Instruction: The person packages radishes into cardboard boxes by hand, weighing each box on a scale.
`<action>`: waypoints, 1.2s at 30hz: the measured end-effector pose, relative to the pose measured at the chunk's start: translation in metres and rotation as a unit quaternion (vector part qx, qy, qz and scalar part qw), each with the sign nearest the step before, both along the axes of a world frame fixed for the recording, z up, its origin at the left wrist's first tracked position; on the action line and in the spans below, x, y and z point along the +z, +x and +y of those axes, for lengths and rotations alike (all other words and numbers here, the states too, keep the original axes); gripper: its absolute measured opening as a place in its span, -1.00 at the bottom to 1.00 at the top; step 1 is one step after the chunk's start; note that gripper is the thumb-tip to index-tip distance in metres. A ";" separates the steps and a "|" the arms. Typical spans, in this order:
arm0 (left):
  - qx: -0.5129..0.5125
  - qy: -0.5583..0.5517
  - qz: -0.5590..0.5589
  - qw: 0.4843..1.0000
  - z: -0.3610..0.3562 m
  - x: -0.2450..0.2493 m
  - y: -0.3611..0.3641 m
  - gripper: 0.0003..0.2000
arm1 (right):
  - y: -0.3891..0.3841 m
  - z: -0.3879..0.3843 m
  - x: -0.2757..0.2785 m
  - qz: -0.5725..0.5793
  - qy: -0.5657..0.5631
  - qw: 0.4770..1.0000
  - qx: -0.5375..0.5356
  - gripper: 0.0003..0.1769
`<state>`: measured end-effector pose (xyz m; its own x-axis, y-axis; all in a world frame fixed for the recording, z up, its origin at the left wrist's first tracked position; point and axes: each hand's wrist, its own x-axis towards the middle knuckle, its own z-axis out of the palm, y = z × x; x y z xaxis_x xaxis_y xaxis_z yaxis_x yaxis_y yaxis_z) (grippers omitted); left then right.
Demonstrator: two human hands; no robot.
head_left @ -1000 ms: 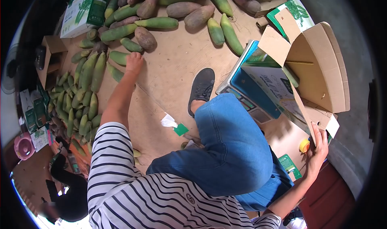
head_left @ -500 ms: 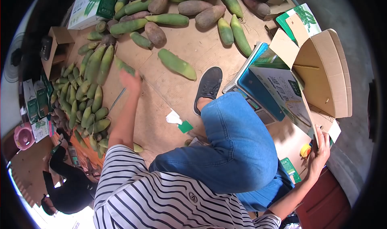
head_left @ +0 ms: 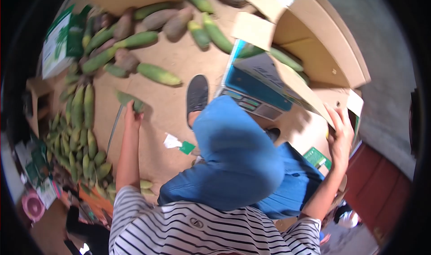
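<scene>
A green radish (head_left: 128, 98) is in my left hand (head_left: 133, 113), whose fingers are closed round it above the cardboard floor. On the right, my right hand (head_left: 340, 131) grips the edge of an open cardboard carton (head_left: 310, 44). The carton has printed outer sides and raised flaps, and stands tilted by a blue-topped scale (head_left: 256, 82). Green radishes (head_left: 287, 58) show inside its opening. Ahead of my left hand, a single green radish (head_left: 159, 74) lies on the floor sheet.
A heap of green radishes (head_left: 83, 138) lies at left, with larger radishes (head_left: 177, 24) at the back, some purplish-brown. A printed carton (head_left: 63, 42) stands far left. My shoe (head_left: 197, 93) rests near the scale. A green card (head_left: 186, 148) and white scrap lie by my knee. Another person is at lower left.
The view has turned and shifted toward the carton, whose inside now shows radishes. My left hand has lifted the radish away from the heap. My right hand stays on the carton edge.
</scene>
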<state>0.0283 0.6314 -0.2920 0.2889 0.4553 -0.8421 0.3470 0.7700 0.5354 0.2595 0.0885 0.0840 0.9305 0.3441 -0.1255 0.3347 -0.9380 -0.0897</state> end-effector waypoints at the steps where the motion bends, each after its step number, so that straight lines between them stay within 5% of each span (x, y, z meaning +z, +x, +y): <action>1: 0.032 -0.036 -0.043 0.998 -0.025 0.019 0.006 -0.57 | 0.001 -0.001 -0.001 -0.025 -0.003 0.999 0.023 -0.18; 3: 0.061 -0.081 -0.093 0.991 -0.073 0.073 0.025 -0.61 | 0.000 -0.004 -0.003 -0.047 -0.004 0.997 0.058 -0.22; 6: -0.078 -0.035 -0.160 0.983 -0.133 0.165 0.050 -0.55 | -0.001 -0.006 -0.005 -0.049 -0.001 0.997 0.059 -0.30; 8: -0.191 0.110 -0.239 0.946 -0.166 0.230 0.077 -0.45 | -0.002 -0.008 -0.009 -0.052 0.008 0.997 0.054 -0.33; 10: -0.287 0.329 -0.303 0.847 -0.185 0.278 0.110 -0.38 | -0.004 -0.012 -0.012 -0.057 0.008 0.997 0.052 -0.35; 14: -0.416 0.525 -0.430 0.605 -0.213 0.357 0.189 -0.34 | -0.004 -0.015 -0.015 -0.072 0.003 0.995 0.065 -0.34; 16: -0.477 0.543 -0.448 0.526 -0.232 0.374 0.224 -0.37 | -0.004 -0.014 -0.014 -0.075 0.002 0.995 0.069 -0.34; 18: -0.496 0.557 -0.442 0.499 -0.246 0.363 0.249 -0.40 | -0.005 -0.013 -0.014 -0.079 0.005 0.994 0.070 -0.35; 20: -0.400 0.628 -0.442 0.500 -0.244 0.349 0.260 -0.45 | -0.005 -0.013 -0.013 -0.078 0.013 0.995 0.065 -0.36; 24: -0.349 0.592 -0.298 0.663 -0.194 0.268 0.241 -0.60 | -0.004 -0.015 -0.018 -0.096 0.001 0.993 0.067 -0.36; 25: -0.399 0.603 -0.231 0.651 -0.176 0.234 0.229 -0.60 | -0.003 -0.014 -0.018 -0.100 0.001 0.993 0.066 -0.36; 28: -0.578 0.595 -0.009 0.558 -0.128 0.133 0.184 -0.52 | -0.001 -0.013 -0.013 -0.077 0.015 0.995 0.056 -0.37; 31: -0.641 0.668 0.116 0.360 -0.112 0.076 0.151 -0.48 | -0.001 -0.011 -0.015 -0.079 0.009 0.995 0.060 -0.35; 36: -0.666 0.688 0.128 0.257 -0.084 0.000 0.139 -0.56 | 0.001 -0.007 -0.011 -0.072 0.011 0.996 0.059 -0.31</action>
<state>0.1674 0.5476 -0.2916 0.9760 0.0127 -0.2172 -0.0295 -0.9813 -0.1900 0.2600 0.0815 0.0730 0.8912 0.4533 0.0162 0.4534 -0.8897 -0.0530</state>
